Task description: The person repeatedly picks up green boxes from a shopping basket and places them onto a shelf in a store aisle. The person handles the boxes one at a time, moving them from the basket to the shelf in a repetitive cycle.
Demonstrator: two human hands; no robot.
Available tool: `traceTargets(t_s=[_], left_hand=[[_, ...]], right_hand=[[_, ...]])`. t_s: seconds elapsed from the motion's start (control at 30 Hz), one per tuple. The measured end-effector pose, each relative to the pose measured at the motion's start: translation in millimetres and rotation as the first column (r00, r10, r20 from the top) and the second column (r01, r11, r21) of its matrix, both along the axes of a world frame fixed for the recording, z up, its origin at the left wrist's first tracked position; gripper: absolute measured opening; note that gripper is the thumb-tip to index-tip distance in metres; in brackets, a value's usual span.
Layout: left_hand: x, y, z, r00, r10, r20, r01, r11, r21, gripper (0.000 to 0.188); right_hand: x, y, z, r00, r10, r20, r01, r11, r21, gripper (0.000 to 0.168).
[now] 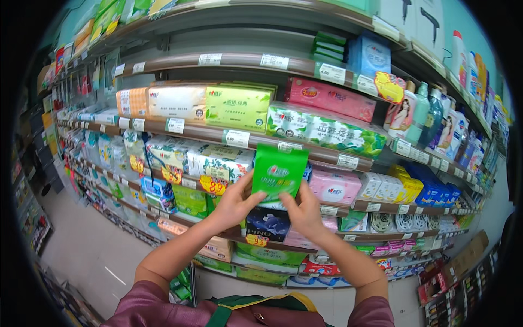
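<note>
A green tissue packet (279, 171) is held upright in front of me, its printed face turned my way. My left hand (239, 202) grips its lower left side with the thumb on the front. On the lower right side, my right hand (303, 208) holds it the same way. Behind the packet, the store shelves carry tissue packs, among them a yellow-green tissue pack (239, 107) and a white and green multipack (327, 130). A short stack of green packets (329, 47) lies on the upper shelf (229, 59), beside blue packs (369, 51).
Price tags line the shelf edges. Bottles (412, 110) stand on the right-hand shelves. Low at my left, more green packets (181, 286) sit in a container by my body. A cardboard box (466, 255) is on the floor side at right; tiled floor (88, 245) shows at left.
</note>
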State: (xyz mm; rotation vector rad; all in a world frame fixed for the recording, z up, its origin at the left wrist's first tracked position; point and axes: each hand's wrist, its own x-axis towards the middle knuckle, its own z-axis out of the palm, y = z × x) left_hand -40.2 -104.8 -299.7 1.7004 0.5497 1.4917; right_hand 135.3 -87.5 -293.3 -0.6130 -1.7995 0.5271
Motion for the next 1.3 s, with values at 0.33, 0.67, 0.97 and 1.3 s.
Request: traceTargets(t_s=[0.33, 0.67, 0.97, 1.3], left_hand=[[16.0, 47.7, 185.4, 0.979, 0.144, -0.144, -0.109, 0.968, 0.226, 0.067], [41.8, 125.1, 309.6, 0.897, 0.288, -0.336, -0.295, 0.955, 0.030, 0.032], [74.3, 181.0, 327.4, 0.844, 0.374, -0.385, -0.386, 0.921, 0.050, 0.029], [88.5, 207.3, 324.3, 0.336, 0.739, -0.583, -0.553, 0.656, 0.513, 0.059]], right_hand=[[16.9, 32.7, 181.3, 0.992, -0.036, -0.123, 0.039, 0.999, 0.024, 0.045], [24.3, 95.5, 294.0, 0.949, -0.312, -0.045, 0.293, 0.925, -0.242, 0.020], [27.9, 154.7, 316.3, 0.629, -0.761, 0.160, 0.761, 0.645, 0.072, 0.022], [33.5, 190.7, 312.2, 0.284, -0.891, 0.355, 0.736, 0.440, 0.515, 0.025]])
